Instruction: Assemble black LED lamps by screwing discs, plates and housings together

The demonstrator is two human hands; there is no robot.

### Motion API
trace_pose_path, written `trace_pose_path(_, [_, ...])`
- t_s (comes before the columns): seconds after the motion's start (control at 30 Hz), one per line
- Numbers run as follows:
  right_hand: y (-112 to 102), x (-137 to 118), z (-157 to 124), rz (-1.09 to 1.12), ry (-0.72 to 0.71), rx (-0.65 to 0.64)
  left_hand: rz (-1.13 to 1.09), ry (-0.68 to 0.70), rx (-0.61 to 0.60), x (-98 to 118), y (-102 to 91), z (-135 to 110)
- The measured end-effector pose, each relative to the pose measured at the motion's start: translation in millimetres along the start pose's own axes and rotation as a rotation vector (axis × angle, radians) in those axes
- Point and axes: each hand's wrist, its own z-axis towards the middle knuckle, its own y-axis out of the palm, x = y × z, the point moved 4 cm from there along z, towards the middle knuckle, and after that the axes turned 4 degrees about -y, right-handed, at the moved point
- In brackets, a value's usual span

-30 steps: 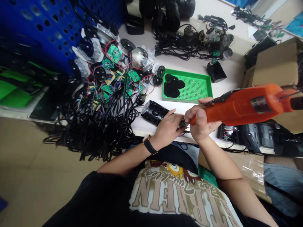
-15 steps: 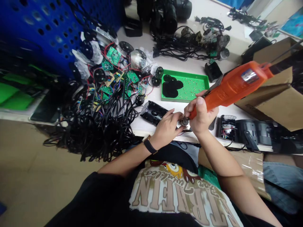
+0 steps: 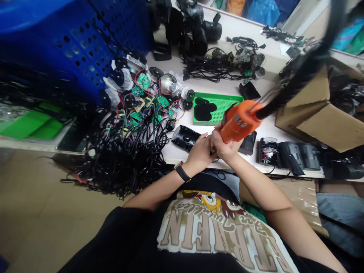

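Observation:
My right hand (image 3: 226,148) is closed around an orange electric screwdriver (image 3: 239,122), whose thick black cord rises to the upper right. The tool now stands more upright, and its tip is hidden behind my hands. My left hand (image 3: 200,153) is bent against my right at the bench's front edge. Its fingers close on a small part that is mostly covered. Just left of those fingers lies a black cylindrical housing (image 3: 184,137). Behind both hands, a green perforated tray (image 3: 223,110) holds black rounded pads (image 3: 205,110) and tiny screws.
Circuit boards with wires (image 3: 143,81) and a heap of black cables (image 3: 122,159) crowd the left, beside a blue perforated crate (image 3: 82,49). Opened black housings (image 3: 292,155) line the front edge at right. An open cardboard box (image 3: 321,113) stands behind them.
The screwdriver has tipped from slanting right to more upright, its body moving left. My right hand has moved left against my left hand, covering the metal part seen earlier. The view has shifted slightly.

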Motion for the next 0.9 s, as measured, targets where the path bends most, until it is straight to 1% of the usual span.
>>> trace_pose_path(0.1, [-1.3,-1.8,0.8,-0.036,-0.026,0.083,0.013,0.011,-0.003,-0.9,2.8,2.2])
trace_pose_path(0.13, [-1.0,-3.9,1.7,-0.032,-0.030,0.093,0.022,0.013,-0.002,-0.3,2.6,2.7])
trace_pose_path(0.27, [-6.9,-21.4,9.5,0.025,-0.035,0.139,0.069,0.028,0.013,6.0,-3.4,1.4])
trace_pose_path(0.33, [-19.1,-31.6,16.1,0.079,-0.037,0.220,0.094,0.037,0.022,9.7,-6.7,-0.7])
trace_pose_path(0.4, [-37.1,-38.2,23.3,0.112,-0.054,0.349,0.119,0.045,0.025,12.7,-8.6,-2.4])
trace_pose_path(0.47, [-54.5,-38.3,30.3,0.106,-0.079,0.454,0.140,0.047,0.018,16.1,-9.4,-2.6])
trace_pose_path(0.5, [-60.9,-35.7,33.8,0.086,-0.082,0.475,0.153,0.049,0.008,18.3,-9.5,-2.1])
trace_pose_path(0.53, [-65.2,-31.2,37.1,0.065,-0.070,0.476,0.173,0.055,-0.011,21.2,-9.3,-1.3])
trace_pose_path(0.6, [-68.1,-19.1,42.4,0.027,-0.005,0.438,0.255,0.072,-0.072,28.4,-8.1,1.0])
trace_pose_path(0.7, [-62.7,-4.4,45.3,-0.005,0.088,0.372,0.401,0.069,-0.146,38.4,-6.5,4.6])
trace_pose_path(0.77, [-56.7,-2.0,44.1,0.025,0.094,0.340,0.446,0.047,-0.162,42.7,-6.6,6.5])
trace_pose_path(0.9, [-48.6,-7.1,34.0,0.196,0.082,0.310,0.491,0.030,-0.209,46.0,-6.9,8.6])
